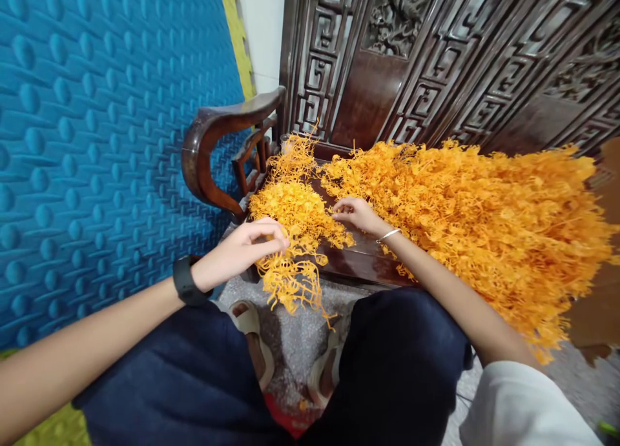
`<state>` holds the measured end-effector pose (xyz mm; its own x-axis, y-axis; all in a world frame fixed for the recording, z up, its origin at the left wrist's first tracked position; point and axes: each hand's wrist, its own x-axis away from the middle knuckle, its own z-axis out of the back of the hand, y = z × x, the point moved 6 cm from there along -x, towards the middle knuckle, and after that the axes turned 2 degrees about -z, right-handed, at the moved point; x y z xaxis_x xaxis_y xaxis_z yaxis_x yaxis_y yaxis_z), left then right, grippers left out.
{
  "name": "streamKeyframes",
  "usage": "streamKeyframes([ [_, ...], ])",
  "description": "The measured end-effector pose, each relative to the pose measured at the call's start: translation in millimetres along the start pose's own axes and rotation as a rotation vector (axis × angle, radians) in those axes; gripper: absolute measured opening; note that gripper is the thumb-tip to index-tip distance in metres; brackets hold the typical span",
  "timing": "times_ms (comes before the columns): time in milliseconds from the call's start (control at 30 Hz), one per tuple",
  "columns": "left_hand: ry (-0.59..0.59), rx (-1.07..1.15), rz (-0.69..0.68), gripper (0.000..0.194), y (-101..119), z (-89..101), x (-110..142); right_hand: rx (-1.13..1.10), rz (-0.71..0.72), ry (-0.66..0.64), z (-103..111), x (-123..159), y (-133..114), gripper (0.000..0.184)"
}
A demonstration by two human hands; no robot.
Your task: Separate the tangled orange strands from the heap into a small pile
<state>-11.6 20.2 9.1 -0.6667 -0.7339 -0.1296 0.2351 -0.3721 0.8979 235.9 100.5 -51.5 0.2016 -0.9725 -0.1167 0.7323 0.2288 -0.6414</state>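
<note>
My left hand (256, 243) is closed in a pinch, thumb and forefinger together, at a cluster of orange curly plastic strands (293, 284). That cluster hangs below the fingertips, past the front edge of the bench. Just beyond lies a small heap of the same orange curly pieces (290, 204) on the dark wooden seat. My right hand (356, 213) hovers between this heap and a much larger orange pile (465, 201); its fingers are curled in, and anything between their tips is too small to make out.
The carved wooden bench (368, 265) has a curved armrest (198, 149) at left and a tall openwork back (368, 97). Blue textured mats (97, 142) border it on the left. A brown cardboard piece (593, 317) is at far right. My knees and sandals (254, 330) are in front.
</note>
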Motion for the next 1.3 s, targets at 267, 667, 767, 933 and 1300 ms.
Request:
streamKeyframes([
  [267,0.029,-0.101,-0.039,0.021,-5.4,1.0,-4.3,0.101,-0.08,0.034,0.0,-1.2,19.1,0.014],
  [667,0.411,-0.019,-0.13,0.016,12.3,19.9,-5.1,-0.049,-0.05,0.145,15.1,18.3,-9.1,0.016],
  [767,0.554,-0.005,-0.181,0.013,19.4,26.1,-0.8,-0.169,-0.034,0.156,17.8,23.7,-22.1,0.021],
  [933,0.733,0.044,-0.239,0.014,19.2,36.7,4.6,-0.303,-0.033,0.057,10.2,28.6,-38.1,0.02],
  [1300,0.429,0.332,-0.136,0.014,13.5,26.1,-6.2,-0.549,-0.05,0.237,38.3,45.5,-77.4,0.013],
])
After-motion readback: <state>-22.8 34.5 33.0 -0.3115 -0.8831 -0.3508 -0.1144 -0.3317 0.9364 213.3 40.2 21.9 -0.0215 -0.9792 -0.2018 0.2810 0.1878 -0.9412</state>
